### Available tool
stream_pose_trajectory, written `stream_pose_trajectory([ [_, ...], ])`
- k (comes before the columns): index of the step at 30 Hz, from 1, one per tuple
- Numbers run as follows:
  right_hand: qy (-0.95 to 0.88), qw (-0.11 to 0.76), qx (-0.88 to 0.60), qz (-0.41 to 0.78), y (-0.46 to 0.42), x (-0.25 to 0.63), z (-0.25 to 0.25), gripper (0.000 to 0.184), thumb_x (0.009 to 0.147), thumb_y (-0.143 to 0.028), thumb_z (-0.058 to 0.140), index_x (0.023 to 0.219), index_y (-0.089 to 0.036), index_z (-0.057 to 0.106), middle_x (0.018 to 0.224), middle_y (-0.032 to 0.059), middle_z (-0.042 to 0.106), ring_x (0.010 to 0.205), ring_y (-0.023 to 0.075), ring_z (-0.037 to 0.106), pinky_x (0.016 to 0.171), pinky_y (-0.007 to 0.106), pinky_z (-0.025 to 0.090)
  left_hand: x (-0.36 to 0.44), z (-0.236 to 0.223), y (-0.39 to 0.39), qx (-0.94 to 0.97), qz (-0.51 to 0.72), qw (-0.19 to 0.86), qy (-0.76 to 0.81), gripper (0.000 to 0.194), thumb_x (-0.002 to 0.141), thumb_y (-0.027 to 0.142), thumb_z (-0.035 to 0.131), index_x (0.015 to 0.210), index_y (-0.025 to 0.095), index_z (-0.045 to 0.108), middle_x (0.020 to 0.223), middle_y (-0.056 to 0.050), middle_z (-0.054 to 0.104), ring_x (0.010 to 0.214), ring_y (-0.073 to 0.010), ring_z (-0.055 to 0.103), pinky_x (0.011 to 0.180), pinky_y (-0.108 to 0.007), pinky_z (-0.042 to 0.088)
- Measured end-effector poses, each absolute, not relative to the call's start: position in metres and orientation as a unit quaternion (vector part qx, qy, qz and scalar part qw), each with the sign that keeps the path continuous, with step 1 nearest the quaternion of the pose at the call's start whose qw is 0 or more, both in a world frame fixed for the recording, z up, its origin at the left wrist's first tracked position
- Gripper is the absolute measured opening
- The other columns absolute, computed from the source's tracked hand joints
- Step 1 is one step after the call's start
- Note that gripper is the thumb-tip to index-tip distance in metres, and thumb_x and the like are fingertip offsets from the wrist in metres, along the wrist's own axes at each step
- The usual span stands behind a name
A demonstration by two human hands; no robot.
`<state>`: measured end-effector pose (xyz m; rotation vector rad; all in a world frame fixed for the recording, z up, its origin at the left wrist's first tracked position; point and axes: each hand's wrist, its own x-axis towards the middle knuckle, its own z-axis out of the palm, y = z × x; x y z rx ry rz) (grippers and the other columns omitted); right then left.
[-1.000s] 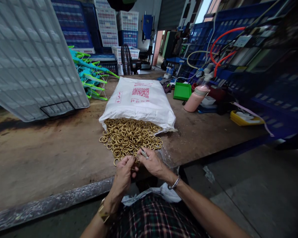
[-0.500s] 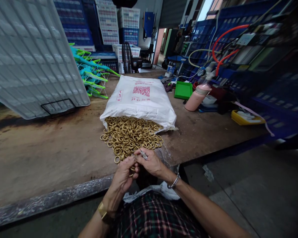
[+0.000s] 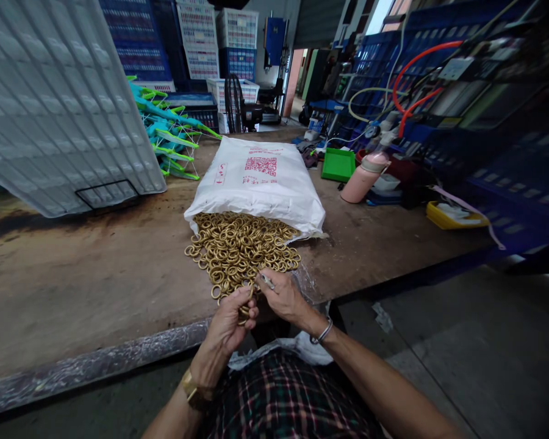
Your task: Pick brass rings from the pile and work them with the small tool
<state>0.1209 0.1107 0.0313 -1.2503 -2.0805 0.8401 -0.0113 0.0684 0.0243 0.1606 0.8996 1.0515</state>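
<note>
Round gold-coloured metal rings (image 3: 238,250) gleam — at twelve o'clock, a creased white rectangular plastic sack (image 3: 251,189) — on a matt brown wooden tabletop (image 3: 96,274).

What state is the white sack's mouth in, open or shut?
Open: gold-coloured rings spill from the white sack onto the table.

Dim light falls on a stained brown tabletop (image 3: 96,274) and grey floor (image 3: 494,347). Behind, a grey wall (image 3: 291,30) adjoins a doorway (image 3: 299,91).
</note>
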Motion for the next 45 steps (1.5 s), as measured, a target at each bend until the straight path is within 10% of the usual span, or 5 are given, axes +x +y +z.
stream_pose_trajectory([
  [15,-0.871,0.065,-0.465,0.147,0.096,0.121,0.035,0.017,0.079,-0.014,0.04,0.091,-0.018,0.052,0.081,0.0042,0.062,0.065,0.0142,0.051,0.058,0.026,0.024,-0.009,0.028,0.07,0.045,0.511,0.744,0.429,0.016,0.062,0.015,0.063,0.069,0.015,0.05,0.05,0.005,0.048,0.037,-0.0046,0.045,0.032,-0.011,0.021],
  [45,-0.861,0.033,-0.489,0.139,0.093,0.115,0.036,0.019,0.079,-0.014,0.041,0.094,-0.018,0.05,0.083,0.0051,0.063,0.068,0.0166,0.056,0.057,0.027,0.027,-0.011,0.024,0.069,0.072,0.509,0.736,0.441,0.02,0.059,0.018,0.066,0.068,0.016,0.048,0.048,0.005,0.049,0.038,-0.0049,0.044,0.033,-0.012,0.022],
])
